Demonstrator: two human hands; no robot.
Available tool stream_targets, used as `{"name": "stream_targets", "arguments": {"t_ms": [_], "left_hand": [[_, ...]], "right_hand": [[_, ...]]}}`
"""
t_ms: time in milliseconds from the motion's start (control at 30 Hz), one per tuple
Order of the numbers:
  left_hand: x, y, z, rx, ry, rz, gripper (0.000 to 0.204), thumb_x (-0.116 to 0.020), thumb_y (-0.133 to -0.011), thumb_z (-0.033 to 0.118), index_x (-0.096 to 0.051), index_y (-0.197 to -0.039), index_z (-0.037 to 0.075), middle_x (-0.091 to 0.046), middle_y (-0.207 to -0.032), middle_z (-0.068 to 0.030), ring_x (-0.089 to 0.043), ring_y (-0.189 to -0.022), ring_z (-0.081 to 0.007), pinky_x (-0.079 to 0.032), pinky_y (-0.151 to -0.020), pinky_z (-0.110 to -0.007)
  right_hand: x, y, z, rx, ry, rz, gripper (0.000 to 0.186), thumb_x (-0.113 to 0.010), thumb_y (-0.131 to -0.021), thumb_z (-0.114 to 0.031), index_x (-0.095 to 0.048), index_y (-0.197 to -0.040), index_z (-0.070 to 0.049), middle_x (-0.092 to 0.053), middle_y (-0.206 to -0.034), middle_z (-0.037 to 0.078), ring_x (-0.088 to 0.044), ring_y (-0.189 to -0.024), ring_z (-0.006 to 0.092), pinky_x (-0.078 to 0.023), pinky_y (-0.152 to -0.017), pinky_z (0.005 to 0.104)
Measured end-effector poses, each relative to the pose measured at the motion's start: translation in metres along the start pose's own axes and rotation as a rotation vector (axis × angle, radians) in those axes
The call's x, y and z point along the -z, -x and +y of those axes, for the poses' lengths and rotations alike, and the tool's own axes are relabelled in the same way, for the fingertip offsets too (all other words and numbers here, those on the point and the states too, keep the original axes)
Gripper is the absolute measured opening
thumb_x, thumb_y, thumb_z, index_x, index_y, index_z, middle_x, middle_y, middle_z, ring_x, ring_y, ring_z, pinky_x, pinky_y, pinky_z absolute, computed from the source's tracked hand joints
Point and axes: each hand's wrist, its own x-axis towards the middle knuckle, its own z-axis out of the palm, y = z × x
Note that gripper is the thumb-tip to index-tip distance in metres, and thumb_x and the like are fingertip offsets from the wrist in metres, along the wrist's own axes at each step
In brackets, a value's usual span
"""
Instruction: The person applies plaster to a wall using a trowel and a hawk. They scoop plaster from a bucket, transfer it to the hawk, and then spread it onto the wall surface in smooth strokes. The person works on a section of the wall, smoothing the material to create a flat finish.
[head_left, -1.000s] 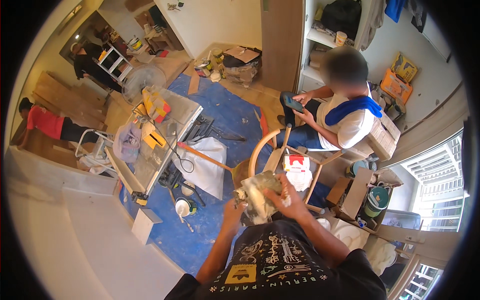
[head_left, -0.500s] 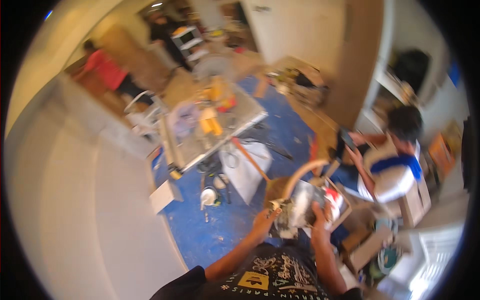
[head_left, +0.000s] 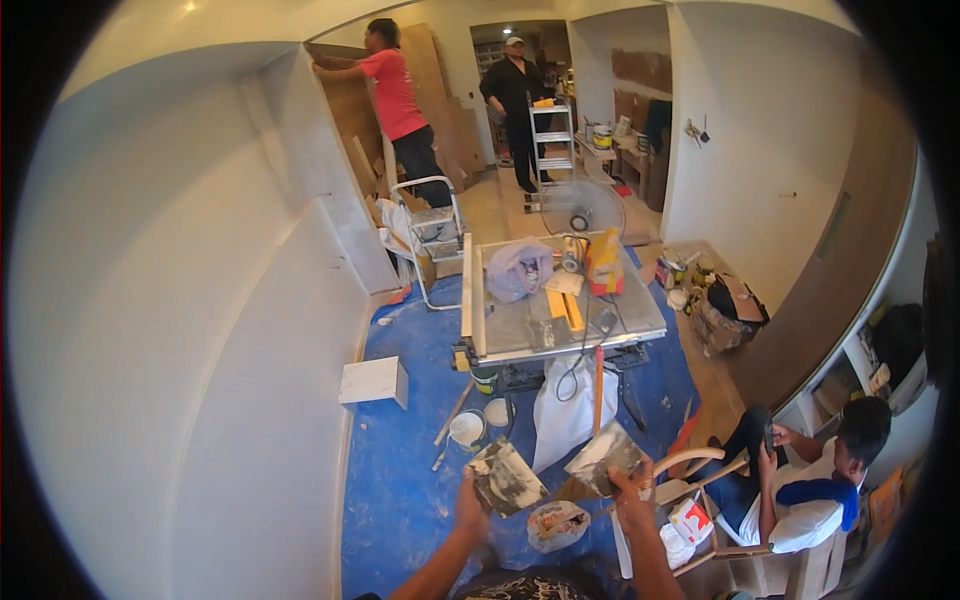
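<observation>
My left hand [head_left: 470, 512] grips a broad putty knife [head_left: 508, 478] at its left edge; its flat face is smeared with white and dark compound. Another broad putty knife [head_left: 607, 458], greyish and smeared, is in my right hand [head_left: 632, 495], held at its lower right. The two blades are apart, tilted toward each other above the floor. Fingers hide how each one's handle is shaped. Just below and between them lies a clear plastic bag [head_left: 558, 525]. Ahead of my left hand stands an open tub of white compound [head_left: 467, 429], with a white lid [head_left: 497, 412] beside it.
A worktable [head_left: 490, 325] carrying tools stands ahead on blue floor sheeting [head_left: 400, 480]. A white box [head_left: 373, 382] lies left. A seated person [head_left: 810, 480] holds a phone at right, beside a wooden chair [head_left: 690, 560]. Two people stand farther back near stepladders [head_left: 553, 150].
The view has swung, bringing the worktable upright and central. My hands have drawn apart, separating the two putty knives that were close together. The blurred scene is now sharper.
</observation>
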Motion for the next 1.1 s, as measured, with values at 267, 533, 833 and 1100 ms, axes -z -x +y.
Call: {"name": "stream_targets", "arguments": {"t_ms": [267,533,833,1100], "left_hand": [[0.113,-0.029,0.118,-0.209,0.112,0.028,0.056,-0.025,-0.107,0.046,-0.037,-0.146,0.008,-0.049,-0.143,-0.0115,-0.051,-0.13,-0.0285,-0.044,-0.107,-0.05],[0.168,0.011,0.202,-0.492,0.141,0.116,0.058,-0.025,-0.107,0.045,-0.036,-0.145,0.003,-0.05,-0.141,-0.015,-0.052,-0.128,-0.0291,-0.044,-0.105,-0.052],[0.198,0.038,0.228,-0.572,-0.305,0.243,0.058,-0.027,-0.108,0.04,-0.034,-0.147,-0.002,-0.055,-0.132,-0.0164,-0.062,-0.112,-0.0252,-0.058,-0.086,-0.035],[0.219,0.014,0.247,-0.695,-0.679,0.336,0.053,-0.028,-0.109,0.032,-0.037,-0.147,-0.005,-0.059,-0.126,-0.0167,-0.06,-0.111,-0.0209,-0.051,-0.091,-0.032]], "right_hand": [[-0.155,0.001,0.112,-0.191,0.402,-0.214,0.071,-0.072,-0.087,-0.004,-0.035,-0.148,-0.007,-0.065,-0.106,0.008,-0.065,-0.096,0.0162,-0.055,-0.083,0.0316],[-0.297,0.018,0.203,-0.297,0.474,-0.648,0.067,-0.076,-0.084,-0.006,-0.041,-0.141,-0.002,-0.068,-0.11,0.017,-0.069,-0.091,0.0197,-0.059,-0.073,0.0314],[-0.38,0.025,0.26,-0.39,0.446,-0.885,0.067,-0.078,-0.084,-0.009,-0.042,-0.141,-0.002,-0.07,-0.1,0.013,-0.069,-0.083,0.0165,-0.059,-0.068,0.0294],[-0.414,-0.002,0.305,-0.589,0.293,-0.771,0.068,-0.078,-0.084,-0.011,-0.042,-0.141,-0.007,-0.07,-0.095,0.008,-0.068,-0.082,0.0134,-0.057,-0.063,0.0267]]}}
